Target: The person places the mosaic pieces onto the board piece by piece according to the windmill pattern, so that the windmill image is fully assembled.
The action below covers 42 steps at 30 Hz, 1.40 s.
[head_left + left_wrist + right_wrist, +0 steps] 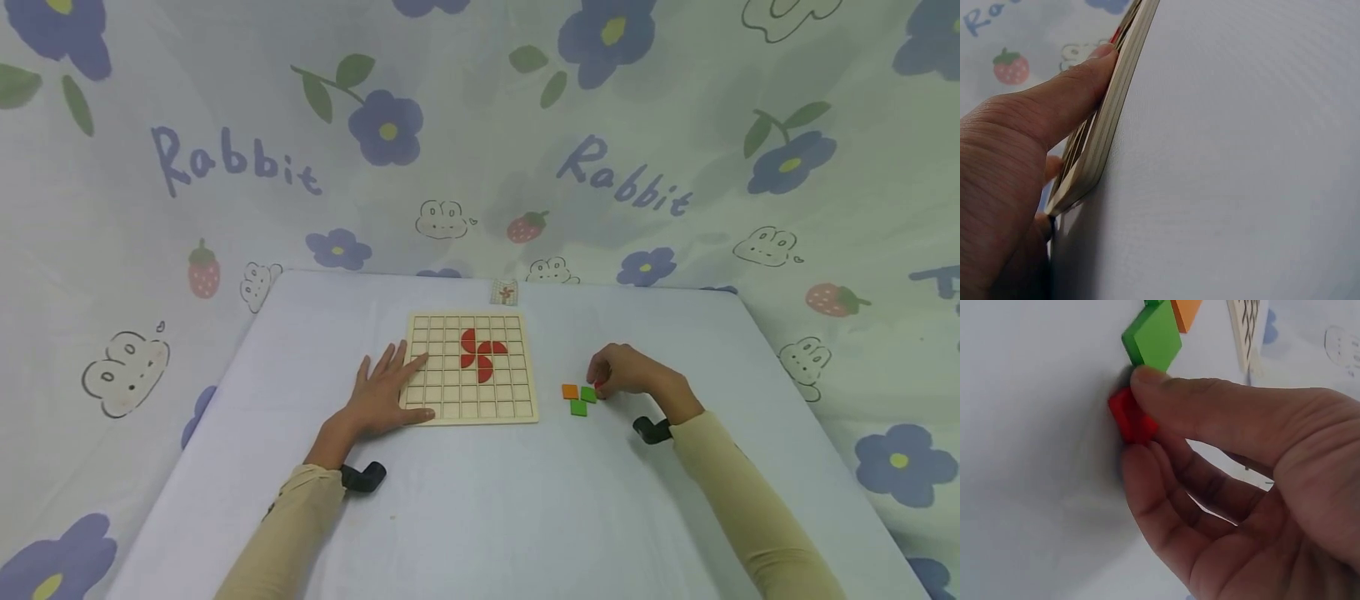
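Observation:
A pale wooden grid board (500, 395) lies flat on the white table, with several red round-edged pieces (485, 367) set in a pinwheel shape on its squares. My left hand (377, 398) rests on the board's left side, fingers spread; in the left wrist view the thumb (1075, 90) presses on its near edge. To the right of the board, my right hand (628, 371) pinches a small red tile (1132, 417) between thumb and fingers, low over the table. Just left of those fingertips lie two green tiles (578, 407) and an orange tile (570, 392).
A small card (505, 292) with a red pinwheel on a grid lies behind the board, near the table's back edge. A patterned cloth (480, 150) with flowers and rabbits hangs behind. Each wrist wears a black camera mount (363, 477).

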{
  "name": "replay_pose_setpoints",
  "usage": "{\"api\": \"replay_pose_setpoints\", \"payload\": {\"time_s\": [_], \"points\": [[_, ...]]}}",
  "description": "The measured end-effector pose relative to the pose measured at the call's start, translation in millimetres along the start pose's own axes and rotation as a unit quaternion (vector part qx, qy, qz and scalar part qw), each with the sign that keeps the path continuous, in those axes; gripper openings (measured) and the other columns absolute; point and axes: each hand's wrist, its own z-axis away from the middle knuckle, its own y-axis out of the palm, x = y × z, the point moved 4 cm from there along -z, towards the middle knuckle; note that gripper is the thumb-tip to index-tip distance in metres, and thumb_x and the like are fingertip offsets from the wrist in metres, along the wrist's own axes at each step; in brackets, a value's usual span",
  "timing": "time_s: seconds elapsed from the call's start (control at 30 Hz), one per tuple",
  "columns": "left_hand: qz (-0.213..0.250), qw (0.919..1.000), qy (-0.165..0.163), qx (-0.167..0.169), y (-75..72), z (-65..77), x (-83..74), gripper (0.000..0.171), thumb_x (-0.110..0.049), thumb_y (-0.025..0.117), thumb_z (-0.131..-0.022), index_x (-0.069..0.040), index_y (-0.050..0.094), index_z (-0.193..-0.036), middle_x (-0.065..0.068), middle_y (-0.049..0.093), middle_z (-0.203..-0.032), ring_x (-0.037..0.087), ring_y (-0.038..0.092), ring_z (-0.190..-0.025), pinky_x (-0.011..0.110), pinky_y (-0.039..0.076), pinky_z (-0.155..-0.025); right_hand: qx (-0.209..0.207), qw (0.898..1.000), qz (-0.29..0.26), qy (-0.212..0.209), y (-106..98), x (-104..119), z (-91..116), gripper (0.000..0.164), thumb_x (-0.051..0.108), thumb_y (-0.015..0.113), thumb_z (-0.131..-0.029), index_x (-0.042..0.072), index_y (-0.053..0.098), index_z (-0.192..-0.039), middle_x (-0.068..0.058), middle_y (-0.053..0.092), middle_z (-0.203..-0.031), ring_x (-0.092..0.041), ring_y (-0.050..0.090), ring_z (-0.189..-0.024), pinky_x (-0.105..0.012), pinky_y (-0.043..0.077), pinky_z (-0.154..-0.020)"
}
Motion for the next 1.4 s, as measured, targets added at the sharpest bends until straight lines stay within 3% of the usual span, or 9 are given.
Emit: {"api": "replay_pose_setpoints", "payload": {"time_s": [0.2, 0.43, 0.8, 1.1, 1.4], "points": [[0.003, 1.0000, 0.003, -0.005, 2.9, -0.4, 2.6, 0.103, -0.071, 0.068, -0.076, -0.019, 0.029, -0.156, 0.021, 0.009, -0.162, 0.038, 0.002, -0.148, 0.064, -0.006, -0.111, 0.009, 0.999, -0.029, -0.020, 5.6, 0.6, 3.7, 0.019, -0.005, 0.068, -0.082, 0.008, 0.069, -0.095, -0.007, 0.061, -0.074, -0.020, 0.056, -0.062, -0.032, 0.045, -0.059], [-0.004, 1.0000, -0.004, 0.001, 6.7, -0.5, 6.7, 0.104, -0.074, 0.064, -0.076, -0.022, 0.026, -0.157, 0.018, 0.005, -0.163, 0.035, -0.002, -0.149, 0.061, -0.009, -0.111, -0.004, 1.000, 0.018, 0.014, 1.4, -2.6, 13.9, 0.021, 0.007, 0.084, -0.076, 0.011, 0.068, -0.090, -0.004, 0.060, -0.084, -0.020, 0.057, -0.073, -0.034, 0.048, -0.065], [0.016, 0.9998, 0.010, -0.011, 6.1, -0.3, 6.5, 0.104, -0.073, 0.066, -0.076, -0.021, 0.028, -0.157, 0.020, 0.007, -0.162, 0.036, -0.001, -0.148, 0.063, -0.010, -0.110, -0.014, 1.000, 0.005, -0.004, 4.5, 1.4, 12.0, 0.019, -0.003, 0.076, -0.076, 0.009, 0.068, -0.087, -0.003, 0.062, -0.082, -0.021, 0.055, -0.075, -0.033, 0.049, -0.066], [0.013, 0.9998, 0.008, -0.015, 2.1, 1.9, 3.3, 0.102, -0.071, 0.067, -0.076, -0.019, 0.029, -0.156, 0.020, 0.007, -0.162, 0.036, 0.000, -0.148, 0.062, -0.009, -0.111, -0.103, 0.993, -0.002, -0.053, -9.2, 15.6, -6.1, 0.014, 0.003, 0.075, -0.085, 0.005, 0.075, -0.100, -0.002, 0.069, -0.091, -0.021, 0.062, -0.085, -0.037, 0.055, -0.075], [-0.002, 1.0000, -0.001, 0.001, 1.6, 0.6, 1.3, 0.103, -0.072, 0.066, -0.077, -0.021, 0.027, -0.157, 0.018, 0.006, -0.163, 0.035, -0.001, -0.149, 0.062, -0.008, -0.111, -0.182, 0.974, -0.063, -0.115, -16.0, 53.5, -26.8, 0.026, 0.007, 0.074, -0.088, 0.001, 0.072, -0.113, -0.004, 0.071, -0.100, -0.021, 0.067, -0.091, -0.039, 0.055, -0.084]]}}
